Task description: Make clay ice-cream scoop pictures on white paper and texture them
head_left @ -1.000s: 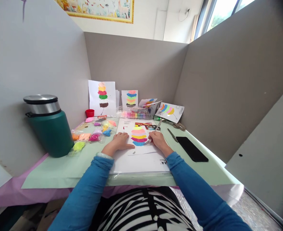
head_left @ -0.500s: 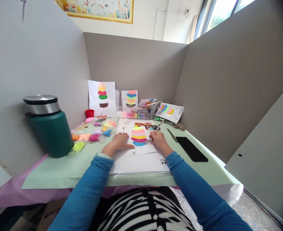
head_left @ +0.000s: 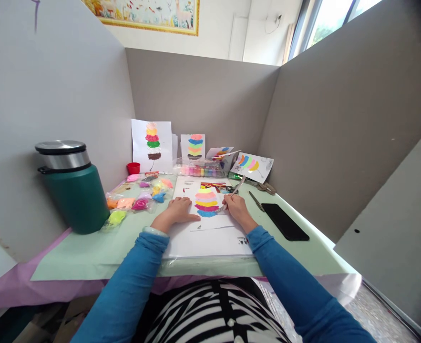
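In the middle of the pale green tabletop (head_left: 88, 257), as the head view showed it, the right hand (head_left: 237, 209) was closed around a fork (head_left: 239, 183), gripping it low on its slanting handle. The far end of the handle had just swung a little outward, to the right, while the tines had hardly shifted. That looked like a slight change of angle rather than a new placement, the picture work carrying on at the same spot.

The banded picture (head_left: 206, 203) lay flat between the hands, just left of the fingers on the fork. The tines met its lower right side, by the blue and magenta bands; whether they pressed in or only touched could not be told. The left hand (head_left: 177, 210) held nothing: its palm was down, with the thumb stretched apart from the fingers, resting on the paper beside the picture's left edge. White sheets (head_left: 203, 247) lay underneath.

Scissors (head_left: 234, 189) sat just beyond the right hand, with a black phone (head_left: 286, 221) farther right. Bagged lumps of coloured clay (head_left: 140, 204) lay left of the left hand, near a green bottle (head_left: 72, 193).
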`<act>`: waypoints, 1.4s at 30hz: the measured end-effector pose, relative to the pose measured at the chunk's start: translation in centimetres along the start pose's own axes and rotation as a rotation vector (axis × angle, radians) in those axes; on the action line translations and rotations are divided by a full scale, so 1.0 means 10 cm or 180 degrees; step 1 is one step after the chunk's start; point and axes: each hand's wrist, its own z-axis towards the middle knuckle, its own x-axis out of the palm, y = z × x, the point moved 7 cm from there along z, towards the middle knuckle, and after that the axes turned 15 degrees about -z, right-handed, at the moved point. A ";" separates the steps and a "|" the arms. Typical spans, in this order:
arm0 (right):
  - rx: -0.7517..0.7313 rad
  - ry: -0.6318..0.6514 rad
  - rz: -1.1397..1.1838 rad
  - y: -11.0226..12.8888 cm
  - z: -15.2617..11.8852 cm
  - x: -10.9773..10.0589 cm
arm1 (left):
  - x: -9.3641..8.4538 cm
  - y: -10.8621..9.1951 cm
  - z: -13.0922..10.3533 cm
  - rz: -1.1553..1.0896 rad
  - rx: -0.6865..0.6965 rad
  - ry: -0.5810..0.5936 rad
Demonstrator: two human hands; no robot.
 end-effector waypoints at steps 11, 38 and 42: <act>-0.0165 0.0088 -0.0124 0.03 0.02 0.05 | -0.01 -0.01 -0.01 0.0007 0.0002 -0.0021; -0.0221 0.0073 -0.0066 0.05 -0.01 0.03 | -0.02 -0.02 -0.02 -0.0011 -0.0014 0.0012; -0.0003 -0.0040 -0.0125 -0.02 0.01 -0.01 | -0.02 -0.03 -0.03 0.0013 -0.0027 0.0035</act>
